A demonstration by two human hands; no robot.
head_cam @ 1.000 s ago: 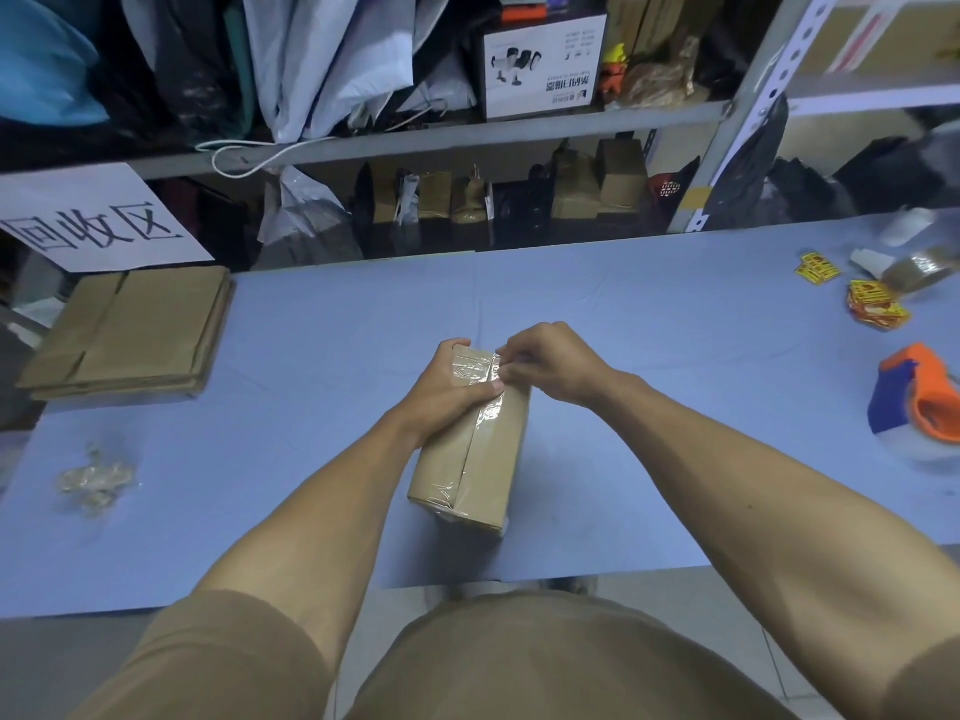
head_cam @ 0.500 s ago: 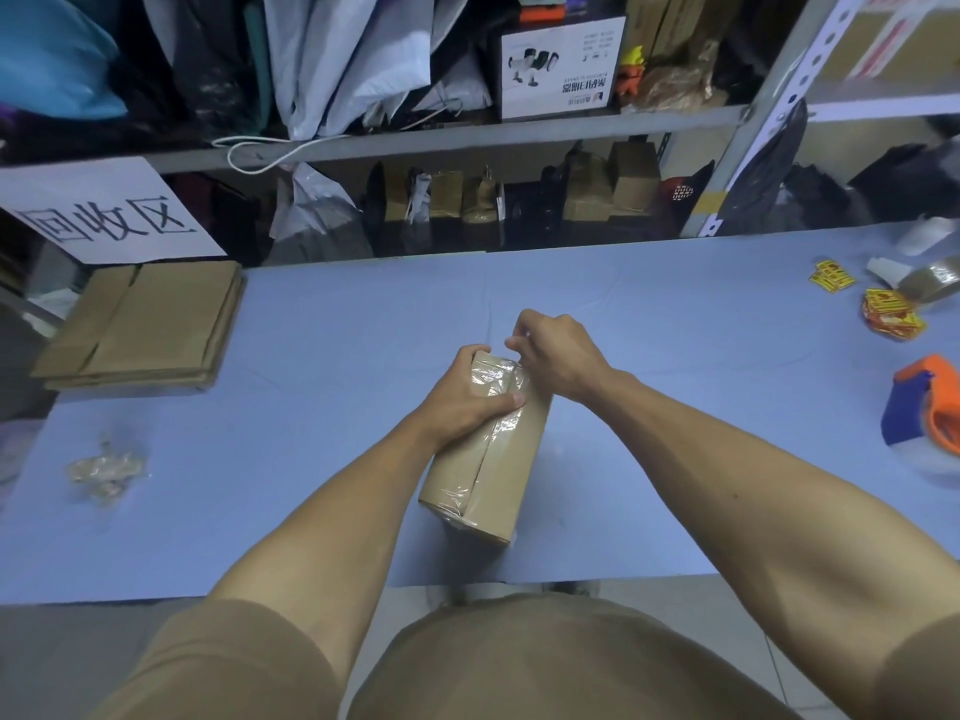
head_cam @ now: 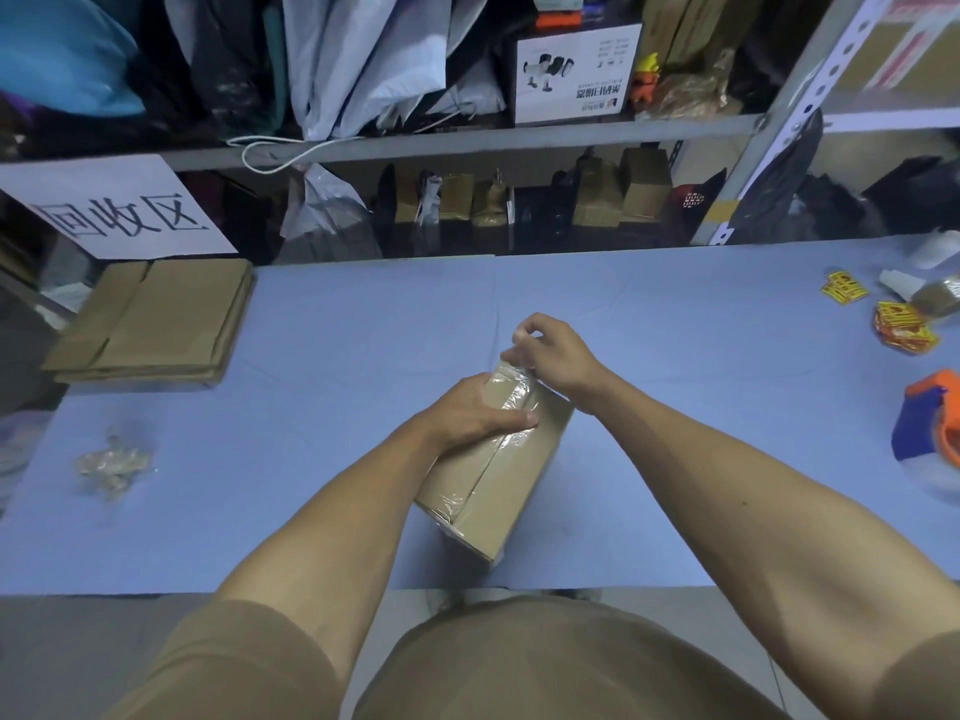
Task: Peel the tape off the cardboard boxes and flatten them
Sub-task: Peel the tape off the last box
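Risen since earlier: right hand (head_cam: pixel 553 356), pinching tape (head_cam: pixel 511 394) off box's far end. Left hand (head_cam: pixel 475 413) clamps box (head_cam: pixel 498 470) on table (head_cam: pixel 363 330). Advice: pull low, steady, along seam.

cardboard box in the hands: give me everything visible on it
The small brown corrugated cardboard box is closed and oblong, and rests on the blue table cover with one end toward the person. Clear glossy tape runs along its top centre seam and wraps over the near end. The left hand grips the far part, thumb across the tape. The right hand pinches a lifted tape end above the far edge. No print or labels show.
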